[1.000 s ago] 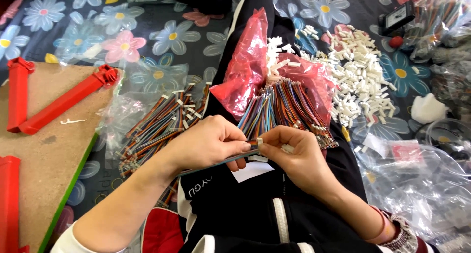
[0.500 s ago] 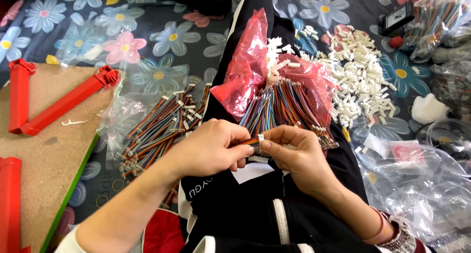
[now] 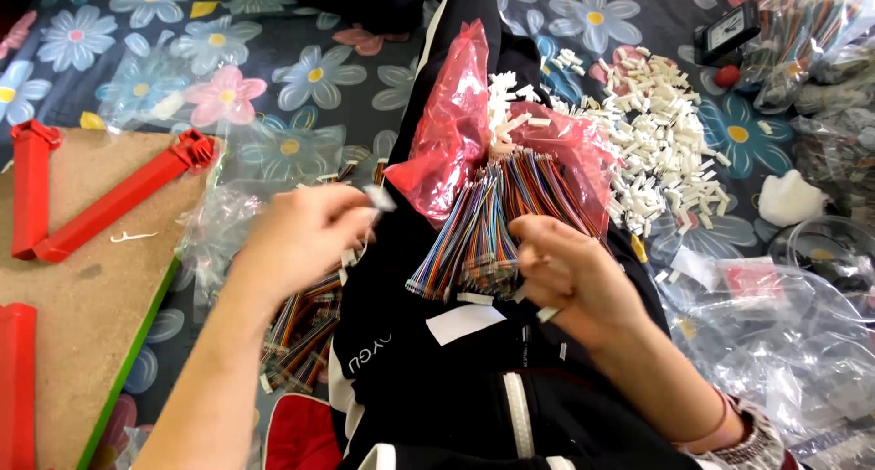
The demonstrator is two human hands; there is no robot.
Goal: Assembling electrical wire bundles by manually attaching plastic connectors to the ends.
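Soft, even daylight fills the scene, bright enough to show colours clearly, with no hard shadows; only faint shade gathers under the forearms and in the folds of the black garment [image 3: 437, 379]. The left hand [image 3: 301, 237] is smeared by motion blur, its fingers [image 3: 360, 219] and the small white piece they pinch indistinct. The right hand [image 3: 570, 274] is slightly soft too. The clear plastic bags [image 3: 775, 333] at the right catch pale glare, and the red bag [image 3: 451, 133] glows translucent. The corners look a little stretched and softer than the centre.
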